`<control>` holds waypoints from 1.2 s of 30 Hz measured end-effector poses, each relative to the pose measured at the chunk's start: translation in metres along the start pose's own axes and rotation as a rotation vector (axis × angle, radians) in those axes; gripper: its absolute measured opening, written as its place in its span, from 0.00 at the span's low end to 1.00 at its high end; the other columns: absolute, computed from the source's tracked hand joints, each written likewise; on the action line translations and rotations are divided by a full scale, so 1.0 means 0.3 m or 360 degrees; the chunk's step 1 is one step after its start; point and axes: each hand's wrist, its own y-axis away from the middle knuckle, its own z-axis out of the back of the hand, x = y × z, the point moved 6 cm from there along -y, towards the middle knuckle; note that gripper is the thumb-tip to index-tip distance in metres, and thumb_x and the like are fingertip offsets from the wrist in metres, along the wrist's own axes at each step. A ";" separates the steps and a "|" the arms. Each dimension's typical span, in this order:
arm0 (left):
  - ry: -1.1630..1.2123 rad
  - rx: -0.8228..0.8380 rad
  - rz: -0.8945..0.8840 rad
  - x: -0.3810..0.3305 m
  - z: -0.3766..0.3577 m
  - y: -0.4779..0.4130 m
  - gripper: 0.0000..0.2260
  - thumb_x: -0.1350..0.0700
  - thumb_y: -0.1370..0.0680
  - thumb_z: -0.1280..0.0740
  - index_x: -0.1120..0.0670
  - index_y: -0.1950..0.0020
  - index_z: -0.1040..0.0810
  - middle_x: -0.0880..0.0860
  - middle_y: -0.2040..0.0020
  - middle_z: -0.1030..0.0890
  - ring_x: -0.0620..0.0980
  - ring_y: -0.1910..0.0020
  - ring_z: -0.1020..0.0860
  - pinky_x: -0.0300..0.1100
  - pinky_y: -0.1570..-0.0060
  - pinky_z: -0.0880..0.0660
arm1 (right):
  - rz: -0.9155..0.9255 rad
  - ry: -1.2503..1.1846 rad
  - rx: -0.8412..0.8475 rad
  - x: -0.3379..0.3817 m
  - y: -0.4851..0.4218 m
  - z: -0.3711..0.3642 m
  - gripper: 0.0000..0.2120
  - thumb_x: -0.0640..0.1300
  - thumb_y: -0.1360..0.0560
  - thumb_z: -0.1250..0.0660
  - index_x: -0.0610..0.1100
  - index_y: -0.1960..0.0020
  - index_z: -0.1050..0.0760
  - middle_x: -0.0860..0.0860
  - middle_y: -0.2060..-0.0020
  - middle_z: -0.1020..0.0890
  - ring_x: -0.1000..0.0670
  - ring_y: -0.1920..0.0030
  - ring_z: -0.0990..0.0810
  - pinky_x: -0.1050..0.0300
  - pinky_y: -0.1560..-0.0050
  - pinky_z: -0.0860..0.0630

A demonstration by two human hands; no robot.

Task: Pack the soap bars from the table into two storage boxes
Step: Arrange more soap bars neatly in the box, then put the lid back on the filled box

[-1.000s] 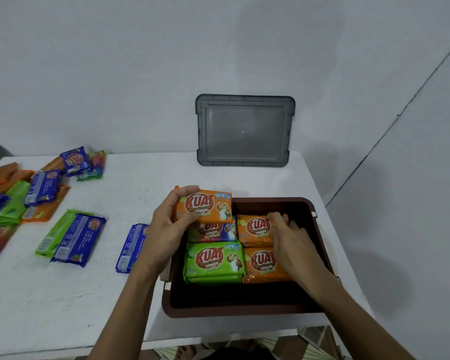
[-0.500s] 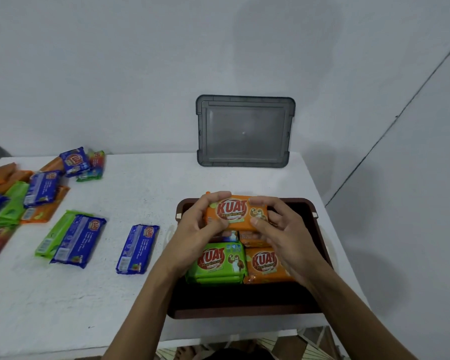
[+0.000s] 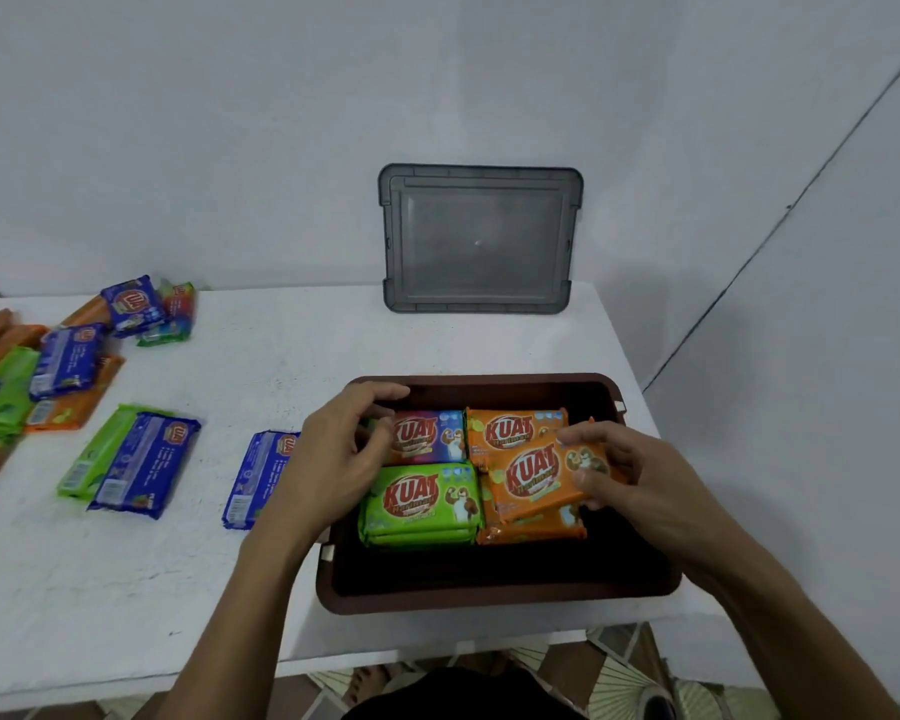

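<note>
Soap bar [image 3: 533,478] — in right grip [image 3: 645,483]

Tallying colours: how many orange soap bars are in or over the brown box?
3: the back-right orange bar, the tilted orange bar held by the right hand, and the front-right orange bar under it. Others may be hidden beneath.

My box [image 3: 489,599] is dark brown. The orange bar [image 3: 533,478] in my right fingers [image 3: 591,433], a green bar [image 3: 419,498] and a purple-blue bar [image 3: 432,433] all carry red logos. The lid [image 3: 479,241] is smoky grey, the tabletop [image 3: 281,356] white.
</note>
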 end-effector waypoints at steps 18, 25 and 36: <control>-0.0094 0.0014 0.0007 0.026 -0.024 0.009 0.13 0.58 0.21 0.37 0.46 0.38 0.24 0.42 0.46 0.21 0.33 0.46 0.25 0.24 0.57 0.28 | 0.0110 0.1220 -0.0050 -0.027 -0.026 -0.118 0.13 0.53 0.22 0.35 0.51 0.41 0.32 0.50 0.44 0.20 0.51 0.50 0.20 0.56 0.52 0.20; -0.0006 0.0016 0.0021 0.018 -0.007 -0.019 0.12 0.59 0.21 0.36 0.47 0.40 0.23 0.42 0.48 0.20 0.34 0.49 0.23 0.27 0.59 0.26 | 0.0006 0.1191 -0.0062 0.029 -0.076 -0.052 0.12 0.55 0.21 0.38 0.50 0.42 0.29 0.52 0.45 0.19 0.53 0.52 0.18 0.58 0.53 0.19; -0.0022 -0.0009 0.0094 0.001 -0.033 -0.318 0.10 0.55 0.21 0.37 0.46 0.41 0.23 0.42 0.47 0.20 0.41 0.52 0.21 0.32 0.58 0.29 | 0.0196 0.0415 -0.0298 0.254 -0.426 0.151 0.11 0.51 0.22 0.34 0.45 0.45 0.22 0.47 0.56 0.17 0.49 0.59 0.16 0.53 0.55 0.18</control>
